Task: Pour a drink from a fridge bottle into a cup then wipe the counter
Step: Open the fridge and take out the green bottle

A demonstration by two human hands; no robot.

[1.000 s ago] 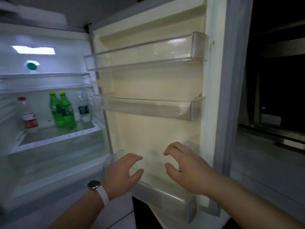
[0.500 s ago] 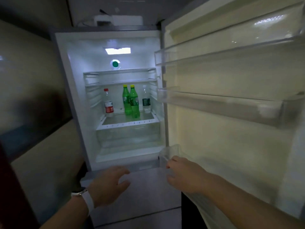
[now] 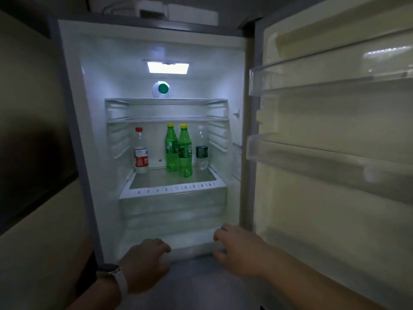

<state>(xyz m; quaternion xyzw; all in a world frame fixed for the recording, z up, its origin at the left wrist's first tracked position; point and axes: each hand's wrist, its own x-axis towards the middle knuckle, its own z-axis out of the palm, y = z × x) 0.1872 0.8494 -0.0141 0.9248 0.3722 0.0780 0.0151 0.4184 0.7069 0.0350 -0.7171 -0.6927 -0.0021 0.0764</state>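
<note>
Head view, open fridge [image 3: 73, 130] with its door [image 3: 335, 220] swung out to the right of the lit shelf [image 3: 172, 189]. Four bottles stand upright on the shelf: a red-capped bottle [image 3: 140, 153] at its left end, a rear green bottle [image 3: 171, 148] and a front green bottle [image 3: 185, 153] at its middle, apparently touching or nearly so, and a clear bottle [image 3: 201, 151] with a dark label at its right end. The left hand [image 3: 145, 262], with a watch [image 3: 111, 271] at the wrist, and the right hand [image 3: 239, 249] hang well below the shelf, level with the fridge's lower edge. Both are palm down with fingers loosely bent, and neither holds anything. No bottle has been picked yet; the cup and the bench are out of view.

Likely hazards from this position:
- The two green bottles stand so close that fingers closing round the front one may push the rear one over, and it could then topple against the clear bottle to its right.
- A chilled bottle is probably damp and smooth, so a loose grasp high on the neck might let it slip onto the shelf's front rim or the drawer [image 3: 174, 211] under the shelf.
- If the green bottles hold a fizzy drink, a jolt on lifting may make it foam over on opening.
- The room around the shelf is dim, so reach may be misjudged.
- The door racks [image 3: 312, 153], right of the shelf, may catch the right forearm or a bottle carried out that way
</note>
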